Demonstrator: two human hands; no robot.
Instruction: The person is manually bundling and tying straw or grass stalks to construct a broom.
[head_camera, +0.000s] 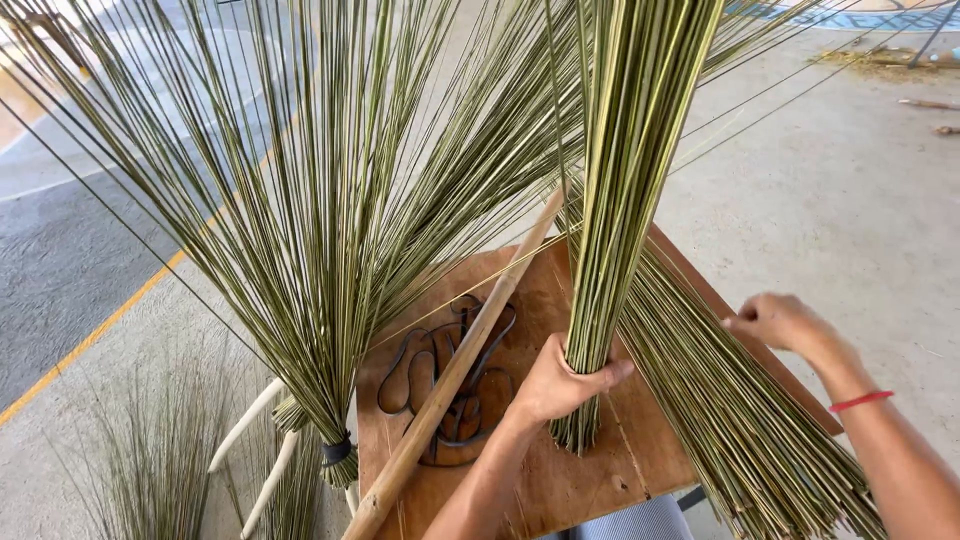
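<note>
My left hand (558, 383) is closed around the lower end of an upright bundle of thin green-yellow palm sticks (628, 190), which stands on a small wooden table (560, 480). My right hand (782, 321), with a red band on the wrist, pinches sticks at the far edge of a loose pile of the same sticks (740, 420) lying across the table's right side. A long wooden pole (450, 375) lies diagonally on the table to the left of my left hand.
A fanned broom head of sticks (310, 200), tied with a dark band (336, 452), stands left of the table. Black rubber strips (440, 390) lie under the pole. Concrete floor with a yellow line (95, 335) surrounds the table.
</note>
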